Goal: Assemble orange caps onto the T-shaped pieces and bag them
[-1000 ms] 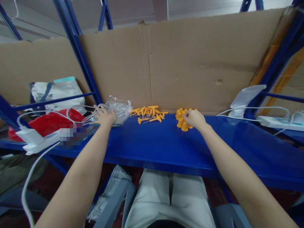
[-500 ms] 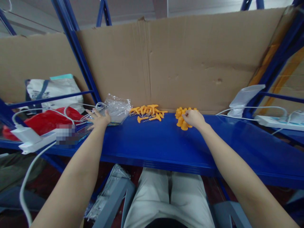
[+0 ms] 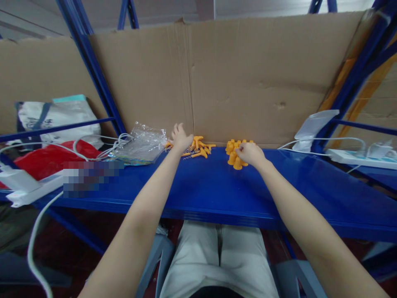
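Note:
On the blue shelf [image 3: 204, 186] against the cardboard back lie two orange heaps. My left hand [image 3: 180, 138] is over the left end of the pile of orange T-shaped pieces with springs [image 3: 200, 147], fingers partly curled down onto them; what it holds, if anything, is hidden. My right hand [image 3: 249, 153] rests at the heap of orange cup-shaped pieces [image 3: 235, 152], fingers pinched together at one of them. A clear plastic bag [image 3: 141, 142] lies left of my left hand.
White cables and a power strip [image 3: 23, 190] lie at the left with a red bag [image 3: 46, 159] and a white tote [image 3: 56, 118]. Another white power strip [image 3: 359, 156] and a grey pouch [image 3: 313, 129] sit at the right. Blue rack posts stand at both sides.
My left hand has left the clear plastic bag and moved right to the pile of T-shaped pieces. My right hand has stayed at the cup-shaped pieces.

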`<state>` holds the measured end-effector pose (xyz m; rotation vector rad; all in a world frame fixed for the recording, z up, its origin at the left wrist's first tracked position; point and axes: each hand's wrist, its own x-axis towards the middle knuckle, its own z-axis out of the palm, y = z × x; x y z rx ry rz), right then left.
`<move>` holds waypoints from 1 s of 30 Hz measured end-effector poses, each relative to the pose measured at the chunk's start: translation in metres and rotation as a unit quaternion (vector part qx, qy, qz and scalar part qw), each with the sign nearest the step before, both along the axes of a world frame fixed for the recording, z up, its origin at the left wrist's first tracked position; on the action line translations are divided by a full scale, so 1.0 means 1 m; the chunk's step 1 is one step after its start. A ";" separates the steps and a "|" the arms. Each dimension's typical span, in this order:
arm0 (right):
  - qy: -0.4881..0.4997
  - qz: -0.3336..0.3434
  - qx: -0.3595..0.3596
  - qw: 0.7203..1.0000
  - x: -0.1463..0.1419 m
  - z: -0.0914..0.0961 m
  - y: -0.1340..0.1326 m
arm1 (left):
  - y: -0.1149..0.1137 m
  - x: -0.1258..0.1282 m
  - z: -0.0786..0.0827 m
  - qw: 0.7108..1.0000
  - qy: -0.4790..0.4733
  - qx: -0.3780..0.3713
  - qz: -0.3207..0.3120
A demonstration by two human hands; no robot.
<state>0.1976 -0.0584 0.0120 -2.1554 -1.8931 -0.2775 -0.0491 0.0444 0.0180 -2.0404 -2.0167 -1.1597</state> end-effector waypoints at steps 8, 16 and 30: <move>0.002 0.003 0.009 1.000 0.001 -0.003 0.003 | 0.004 0.020 -0.059 0.948 0.209 -0.109 -0.216; 0.013 0.011 -0.012 1.000 0.000 -0.007 0.005 | 0.007 0.022 -0.064 0.946 0.198 -0.126 -0.224; 0.012 0.046 -0.022 0.999 0.001 -0.013 0.010 | 0.009 0.022 -0.064 0.959 0.161 -0.122 -0.199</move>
